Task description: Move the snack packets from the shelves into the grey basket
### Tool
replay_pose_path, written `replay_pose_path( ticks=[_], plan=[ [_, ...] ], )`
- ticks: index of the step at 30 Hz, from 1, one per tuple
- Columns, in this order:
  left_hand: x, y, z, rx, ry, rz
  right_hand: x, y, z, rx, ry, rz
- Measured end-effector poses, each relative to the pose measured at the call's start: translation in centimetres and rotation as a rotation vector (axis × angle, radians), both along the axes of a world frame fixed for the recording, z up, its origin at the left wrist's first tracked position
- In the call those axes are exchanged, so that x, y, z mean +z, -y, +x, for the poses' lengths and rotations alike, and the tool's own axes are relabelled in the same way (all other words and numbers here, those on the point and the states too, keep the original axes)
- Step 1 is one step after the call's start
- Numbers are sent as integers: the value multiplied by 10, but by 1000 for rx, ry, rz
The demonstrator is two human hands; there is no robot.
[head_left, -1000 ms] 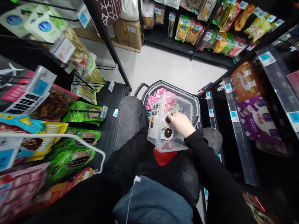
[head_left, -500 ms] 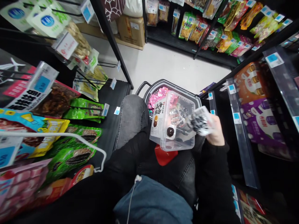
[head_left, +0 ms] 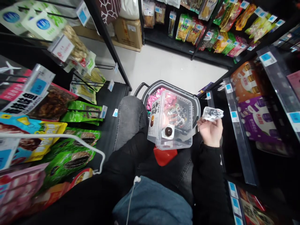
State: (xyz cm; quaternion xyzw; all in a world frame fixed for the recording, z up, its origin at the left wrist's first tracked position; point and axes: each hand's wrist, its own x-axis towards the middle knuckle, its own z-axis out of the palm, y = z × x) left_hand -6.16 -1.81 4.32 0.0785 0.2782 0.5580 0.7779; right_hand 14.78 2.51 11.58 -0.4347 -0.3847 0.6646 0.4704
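My right hand (head_left: 211, 132) pinches a small white packet with black print (head_left: 212, 113), raised to the right of a clear plastic box (head_left: 179, 143). The box is tilted over my lap, its mouth towards me and a printed label (head_left: 152, 122) on its left side. Inside lies a packet with a dark brown egg-like piece (head_left: 168, 132). Through the clear plastic I see my left hand (head_left: 171, 118), fingers spread against the far side, supporting the box; its grip is partly hidden. Beyond the box sits a grey shopping basket (head_left: 197, 104) with pink packets (head_left: 161, 97) in it.
Shelves with hanging snack bags (head_left: 81, 137) stand close on my left, a white wire hook (head_left: 100, 154) jutting out. Shelves with purple packs (head_left: 261, 120) are on my right. A cardboard box (head_left: 128, 32) and another snack shelf (head_left: 173, 45) are ahead. Something red (head_left: 165, 156) lies below the box.
My right hand has turned upward, bringing the small packet to the right and higher, away from the box. The box has hardly moved; the whole view has shifted slightly.
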Motion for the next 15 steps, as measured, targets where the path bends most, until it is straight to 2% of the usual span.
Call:
replay_pose_path(
  ticks=[2, 4, 5, 7, 9, 10, 11, 12, 14, 15],
  plan=[
    [2, -1, 2, -4, 6, -71, -17, -12, 9, 23, 104, -135],
    [3, 0, 3, 8, 22, -127, -31, -18, 21, 44, 360, -232],
    [3, 0, 4, 9, 31, -140, -35, -18, 26, 24, 505, -228],
    [0, 2, 4, 8, 37, -133, -32, -11, 32, -79, 714, -84],
    [-6, 3, 4, 11, 25, -87, -14, 4, 29, -168, 789, 172],
    [-9, 3, 5, 12, 20, -70, -1, 13, 22, -159, 798, 298],
    [-11, 2, 5, 8, 10, -59, 12, 23, 13, -107, 819, 408],
    [-13, 1, 6, -3, -4, -54, 24, 32, 1, 13, 846, 485],
    [-14, -2, 7, -35, -47, -56, 38, 47, -25, 411, 978, 594],
    [-14, -3, 7, -51, -71, -58, 40, 52, -39, 613, 1092, 643]
  ],
)
